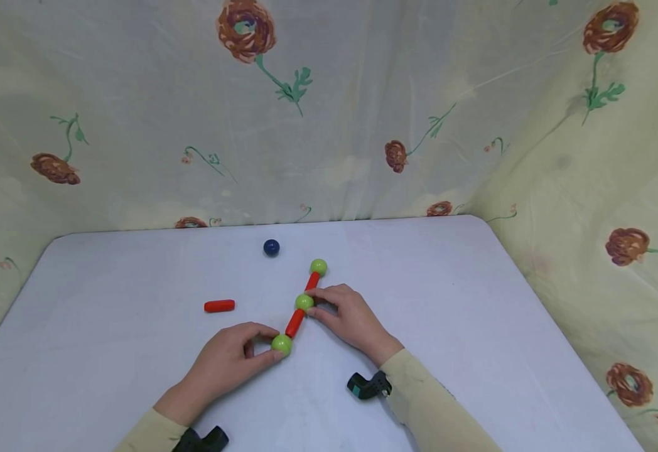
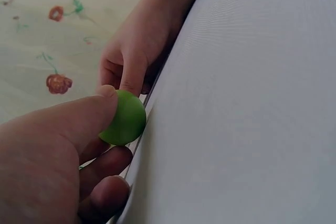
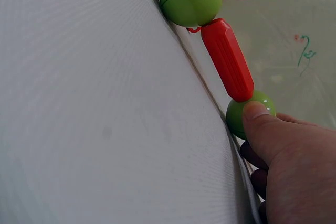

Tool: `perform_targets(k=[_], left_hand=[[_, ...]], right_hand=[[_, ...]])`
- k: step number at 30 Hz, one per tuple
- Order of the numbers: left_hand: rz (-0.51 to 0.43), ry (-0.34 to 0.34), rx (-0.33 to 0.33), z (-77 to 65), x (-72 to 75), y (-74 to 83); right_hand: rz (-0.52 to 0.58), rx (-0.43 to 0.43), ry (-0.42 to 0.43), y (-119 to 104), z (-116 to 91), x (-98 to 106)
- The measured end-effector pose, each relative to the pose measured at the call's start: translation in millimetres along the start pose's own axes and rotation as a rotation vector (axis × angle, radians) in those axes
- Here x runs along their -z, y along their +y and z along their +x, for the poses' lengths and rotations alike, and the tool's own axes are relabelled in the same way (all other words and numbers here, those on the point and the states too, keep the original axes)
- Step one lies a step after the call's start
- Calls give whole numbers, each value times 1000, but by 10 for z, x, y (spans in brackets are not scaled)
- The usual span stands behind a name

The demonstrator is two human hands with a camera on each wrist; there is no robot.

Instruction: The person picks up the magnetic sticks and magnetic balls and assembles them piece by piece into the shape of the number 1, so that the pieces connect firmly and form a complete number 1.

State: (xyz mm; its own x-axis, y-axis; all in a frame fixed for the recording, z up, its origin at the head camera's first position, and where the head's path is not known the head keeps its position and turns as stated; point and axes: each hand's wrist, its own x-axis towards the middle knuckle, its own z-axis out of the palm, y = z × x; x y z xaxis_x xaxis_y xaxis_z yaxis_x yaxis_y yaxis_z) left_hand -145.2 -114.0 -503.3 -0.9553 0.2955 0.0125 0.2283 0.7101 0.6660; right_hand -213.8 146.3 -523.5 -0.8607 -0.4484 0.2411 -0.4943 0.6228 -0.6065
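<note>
On the white table lies a slanting chain of green balls and red rods. My left hand (image 1: 227,358) pinches the near green ball (image 1: 281,344) between thumb and fingers. The middle green ball (image 1: 304,302) is pinched by my right hand (image 1: 354,317). A red rod (image 1: 294,323) spans these two balls. Beyond the middle ball, another red rod (image 1: 312,282) leads to the far green ball (image 1: 319,267), which no hand touches. In the right wrist view, the red rod (image 3: 228,60) meets a ball at each end.
A loose red rod (image 1: 219,306) lies left of the chain. Farther back sits a dark blue ball (image 1: 271,247). Flowered cloth (image 1: 340,94) hangs behind the table (image 1: 108,270) and along its sides. Black wrist devices (image 1: 370,385) are on both arms.
</note>
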Motion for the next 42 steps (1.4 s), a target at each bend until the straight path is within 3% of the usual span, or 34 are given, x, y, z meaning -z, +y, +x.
perform_targets(k=[42], left_hand=[[21,24,-42,9,-22,6]], right_hand=[[-5,-40,20,-47,3,6]])
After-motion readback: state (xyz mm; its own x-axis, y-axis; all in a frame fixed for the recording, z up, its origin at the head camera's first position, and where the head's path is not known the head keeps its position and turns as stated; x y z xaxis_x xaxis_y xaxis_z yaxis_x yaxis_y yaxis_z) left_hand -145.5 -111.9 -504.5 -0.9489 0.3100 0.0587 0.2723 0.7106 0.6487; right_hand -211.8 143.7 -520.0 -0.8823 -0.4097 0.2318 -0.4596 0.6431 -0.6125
